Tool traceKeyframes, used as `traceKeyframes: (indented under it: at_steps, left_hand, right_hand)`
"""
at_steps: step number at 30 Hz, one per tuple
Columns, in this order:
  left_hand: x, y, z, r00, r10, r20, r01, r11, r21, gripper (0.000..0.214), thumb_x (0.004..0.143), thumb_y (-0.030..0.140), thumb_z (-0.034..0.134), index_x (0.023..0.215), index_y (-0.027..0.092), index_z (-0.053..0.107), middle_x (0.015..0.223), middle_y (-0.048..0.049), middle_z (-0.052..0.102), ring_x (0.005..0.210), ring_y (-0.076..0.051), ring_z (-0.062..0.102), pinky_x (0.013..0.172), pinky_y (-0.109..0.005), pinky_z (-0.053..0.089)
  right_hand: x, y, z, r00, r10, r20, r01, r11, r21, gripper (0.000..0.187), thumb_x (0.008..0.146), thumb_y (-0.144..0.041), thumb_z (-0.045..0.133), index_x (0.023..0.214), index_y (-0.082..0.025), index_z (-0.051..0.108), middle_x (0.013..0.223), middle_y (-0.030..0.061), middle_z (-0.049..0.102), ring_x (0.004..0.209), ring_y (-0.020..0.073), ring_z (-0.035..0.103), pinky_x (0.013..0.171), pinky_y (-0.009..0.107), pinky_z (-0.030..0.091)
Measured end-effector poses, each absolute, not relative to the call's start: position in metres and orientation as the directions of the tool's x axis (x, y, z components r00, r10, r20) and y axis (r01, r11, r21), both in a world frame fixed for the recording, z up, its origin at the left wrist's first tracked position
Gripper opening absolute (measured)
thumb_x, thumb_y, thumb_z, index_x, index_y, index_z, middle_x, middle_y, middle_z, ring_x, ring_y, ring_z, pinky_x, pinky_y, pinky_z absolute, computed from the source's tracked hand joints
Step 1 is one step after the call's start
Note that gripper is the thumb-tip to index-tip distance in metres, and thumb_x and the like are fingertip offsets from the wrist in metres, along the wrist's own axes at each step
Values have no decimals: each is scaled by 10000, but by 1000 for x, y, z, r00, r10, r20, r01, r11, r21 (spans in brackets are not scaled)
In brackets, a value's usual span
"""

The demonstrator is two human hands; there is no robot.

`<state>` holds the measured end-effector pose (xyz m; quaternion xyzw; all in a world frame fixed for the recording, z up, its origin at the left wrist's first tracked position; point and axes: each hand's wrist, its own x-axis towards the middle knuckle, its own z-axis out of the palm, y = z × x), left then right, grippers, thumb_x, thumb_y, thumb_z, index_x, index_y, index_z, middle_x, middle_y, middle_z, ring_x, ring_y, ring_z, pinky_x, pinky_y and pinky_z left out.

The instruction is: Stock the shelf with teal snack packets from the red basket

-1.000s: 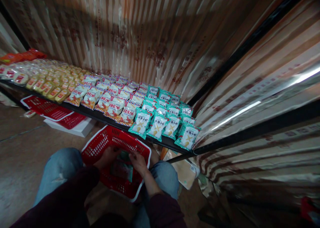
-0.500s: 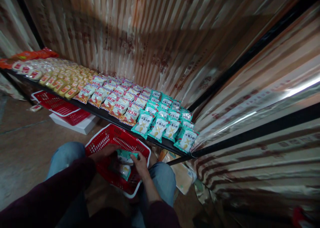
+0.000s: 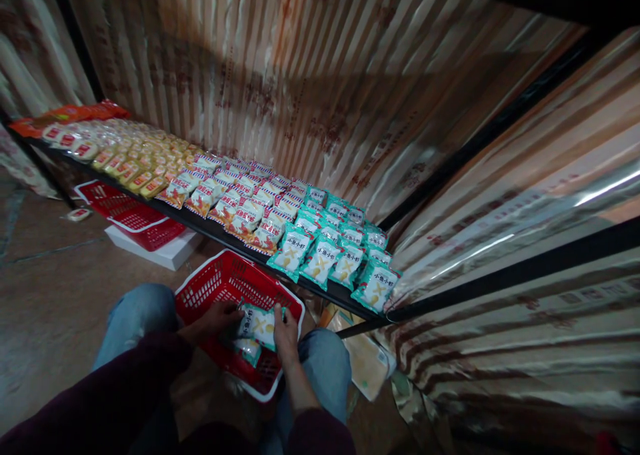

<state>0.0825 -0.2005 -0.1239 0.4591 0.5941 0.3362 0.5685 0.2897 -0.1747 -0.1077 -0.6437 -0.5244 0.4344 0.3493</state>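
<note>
Between my two hands is a teal and white snack bag (image 3: 259, 324), its printed front facing up. My left hand (image 3: 220, 319) grips its left end, and my right hand (image 3: 285, 334) pinches its right end. Both hands are over a red plastic basket (image 3: 220, 275) with a white rim, which sits between my knees. Below the held bag, a second teal snack bag (image 3: 249, 350) lies in the basket, partly covered. Rows of the same teal bags (image 3: 323, 258) stand at the right end of the black shelf (image 3: 200, 225) ahead.
Left of the teal bags are white-and-red snack bags (image 3: 245, 216), then small yellow packs (image 3: 127, 172) and an orange bag (image 3: 70, 114). Another red basket (image 3: 125, 212) and a white box (image 3: 155, 247) are under the shelf. Black metal posts (image 3: 500, 275) frame the right side.
The held bag has been turned so its printed front shows more fully, and it is slightly raised. The view has shifted a little, moving the shelf rightward in the picture.
</note>
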Motion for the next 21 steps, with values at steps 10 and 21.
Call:
traceKeyframes:
  at_steps: [10,21]
  left_hand:
    - [89,-200,-132,-59,938,-341,141,346,928,463,717,625,564,658,166,574,592,28,532,633,-139,514,586,-259,400]
    - [87,-191,-126,-179,906,-385,61,400,914,459,684,635,579,659,176,559,585,32,532,644,-153,544,573,-261,395]
  right_hand:
    - [286,-173,-108,120,964,-237,419,-265,-869,608,786,-724,343,821,-195,640,731,32,674,732,182,602,629,250,447]
    - [281,-174,-128,151,962,-228,445,-272,-853,619,787,-734,322,813,-191,618,700,35,660,670,181,600,599,262,452]
